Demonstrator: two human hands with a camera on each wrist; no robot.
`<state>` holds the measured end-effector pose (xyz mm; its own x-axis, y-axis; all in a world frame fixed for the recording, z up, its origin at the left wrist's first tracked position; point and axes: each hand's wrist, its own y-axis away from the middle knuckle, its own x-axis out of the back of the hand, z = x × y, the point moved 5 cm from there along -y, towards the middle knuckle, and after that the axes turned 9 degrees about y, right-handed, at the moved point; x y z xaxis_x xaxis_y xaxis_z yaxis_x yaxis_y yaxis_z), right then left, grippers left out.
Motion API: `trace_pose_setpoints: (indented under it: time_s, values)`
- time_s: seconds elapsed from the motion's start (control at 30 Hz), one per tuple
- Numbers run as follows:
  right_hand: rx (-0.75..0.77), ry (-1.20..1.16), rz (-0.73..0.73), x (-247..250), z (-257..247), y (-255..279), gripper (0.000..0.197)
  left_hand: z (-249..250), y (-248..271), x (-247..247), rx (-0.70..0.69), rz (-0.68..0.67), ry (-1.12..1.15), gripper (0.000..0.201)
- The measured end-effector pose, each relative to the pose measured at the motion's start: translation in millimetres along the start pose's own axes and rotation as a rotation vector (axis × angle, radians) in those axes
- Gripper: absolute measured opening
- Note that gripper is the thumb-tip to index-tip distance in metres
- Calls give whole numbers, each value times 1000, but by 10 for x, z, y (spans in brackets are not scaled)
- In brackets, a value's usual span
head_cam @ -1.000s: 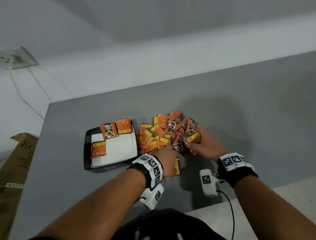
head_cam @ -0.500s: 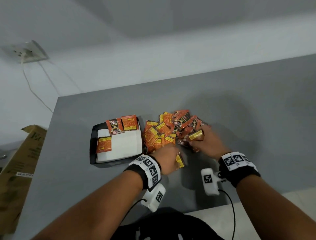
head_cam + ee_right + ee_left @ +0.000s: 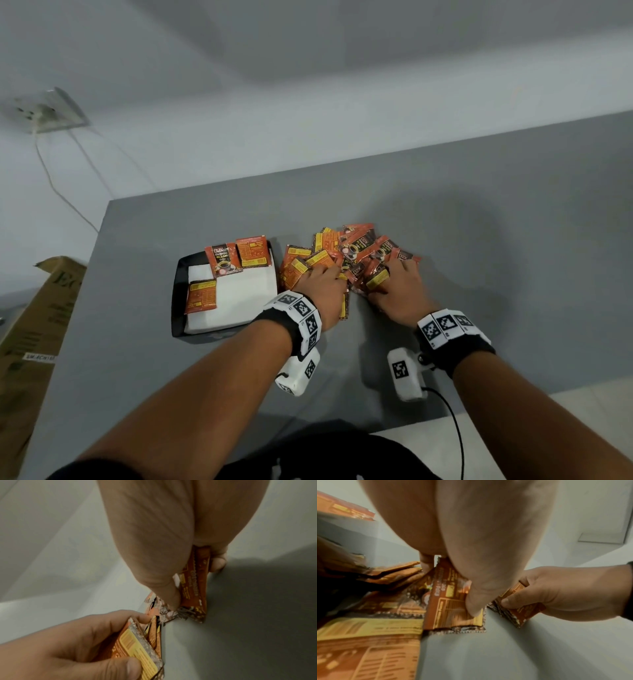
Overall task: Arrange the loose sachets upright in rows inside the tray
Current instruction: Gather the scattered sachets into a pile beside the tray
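Observation:
A heap of orange and brown sachets [image 3: 346, 255] lies on the grey table, right of a black tray [image 3: 178, 308] with a white liner. Three sachets [image 3: 222, 262] are in the tray, two leaning at its far edge, one flat at the left. My left hand [image 3: 323, 291] rests at the heap's near left and pinches a small stack of sachets [image 3: 453, 601] between thumb and fingers. My right hand [image 3: 394, 291] sits at the heap's near right and grips a few sachets [image 3: 195, 582] on edge against the table.
The grey table [image 3: 496, 274] runs bare to the right and far side. A cardboard box [image 3: 37, 325] stands off the table's left edge. A wall socket with a cable [image 3: 51, 113] is at the upper left. The table's near edge lies just behind my wrists.
Both hands have pushed a little further into the near side of the heap and drawn closer together. The view has shifted slightly. The tray's sachets have not moved.

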<state>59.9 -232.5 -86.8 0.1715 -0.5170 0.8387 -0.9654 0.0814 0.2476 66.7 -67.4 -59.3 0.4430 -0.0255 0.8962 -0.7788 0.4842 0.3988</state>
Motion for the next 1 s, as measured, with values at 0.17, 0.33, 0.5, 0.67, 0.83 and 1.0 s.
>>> trace_pose_setpoints:
  time_s: [0.17, 0.33, 0.5, 0.67, 0.83, 1.0]
  values:
    - [48, -167, -63, 92, 24, 64, 63, -11, -26, 15, -57, 57, -35, 56]
    - [-15, -262, -91, 151, 110, 81, 53, -90, -50, 18, 13, -7, -13, 59]
    - [-16, -270, -79, 199, 86, 122, 40, -51, -76, 48, -23, 59, 23, 40]
    - [-40, -241, -88, 148, 115, 102, 41, -56, -104, 20, -9, 55, 29, 39]
    - [-63, -245, -98, 93, 157, 83, 48, -73, -121, 21, 29, 70, 48, 37]
    - [-10, -258, -74, 129, 131, 92, 35, -61, -97, 60, 17, 133, 150, 30]
